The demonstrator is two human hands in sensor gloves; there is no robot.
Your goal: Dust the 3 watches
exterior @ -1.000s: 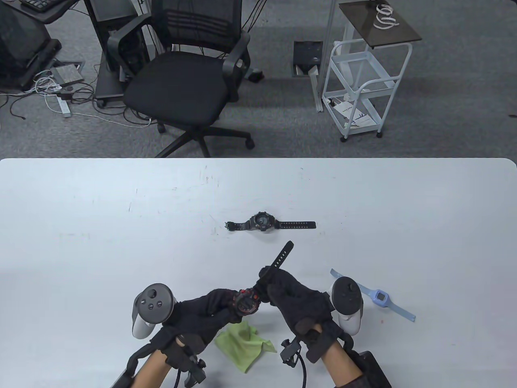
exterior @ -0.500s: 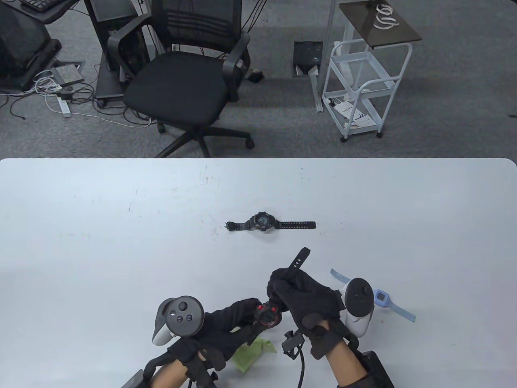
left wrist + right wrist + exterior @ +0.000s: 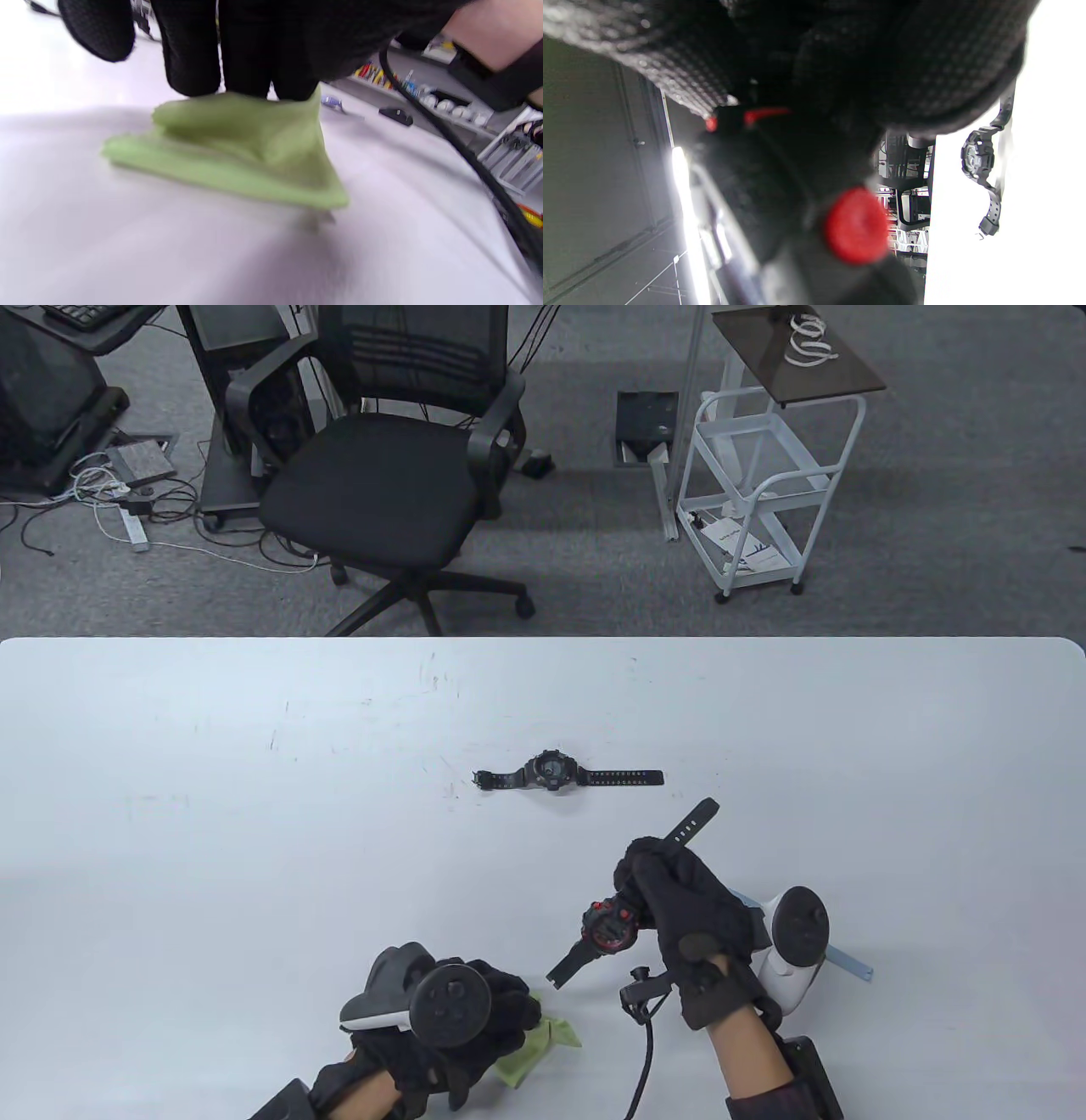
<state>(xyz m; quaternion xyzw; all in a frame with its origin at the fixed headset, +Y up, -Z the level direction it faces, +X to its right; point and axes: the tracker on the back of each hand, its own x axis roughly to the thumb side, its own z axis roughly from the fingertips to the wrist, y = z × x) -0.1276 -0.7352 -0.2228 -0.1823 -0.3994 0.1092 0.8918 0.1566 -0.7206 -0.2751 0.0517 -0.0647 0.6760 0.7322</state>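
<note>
red-black watch (image 3: 608, 929): held off the table by one strap
black watch (image 3: 551, 773): flat, straps spread, mid-table
blue watch (image 3: 848, 963): mostly hidden

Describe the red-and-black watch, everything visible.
The red-and-black watch is a chunky digital-style piece with a black, rubbery-looking case and strap, red accents around the face and a red side button. The right hand grips its far strap, which pokes out beyond the fingers; the near strap angles toward the table. Contact there is unclear.
</note>
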